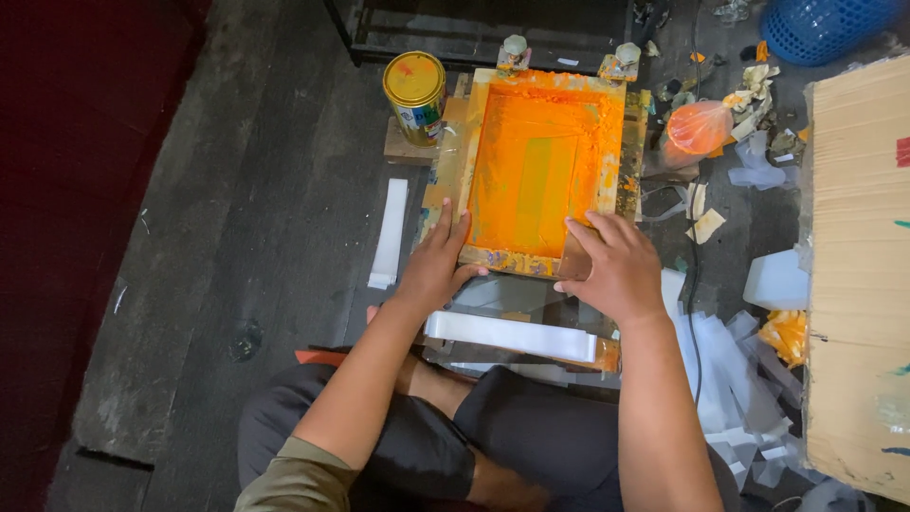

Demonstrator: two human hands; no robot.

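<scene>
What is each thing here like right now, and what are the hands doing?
Wooden-framed printing screen: lying flat, coated in orange ink.
Yellow-lidded round tin can: upright, lid on.
Orange plastic bag: bulging, lying beside the frame.
Left hand: open, resting on the frame's near corner.
Right hand: gripping the frame's near edge.

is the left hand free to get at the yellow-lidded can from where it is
Probably yes: the left hand rests on the frame's near-left corner, and the can stands just beyond the frame's left side with nothing between.
</scene>
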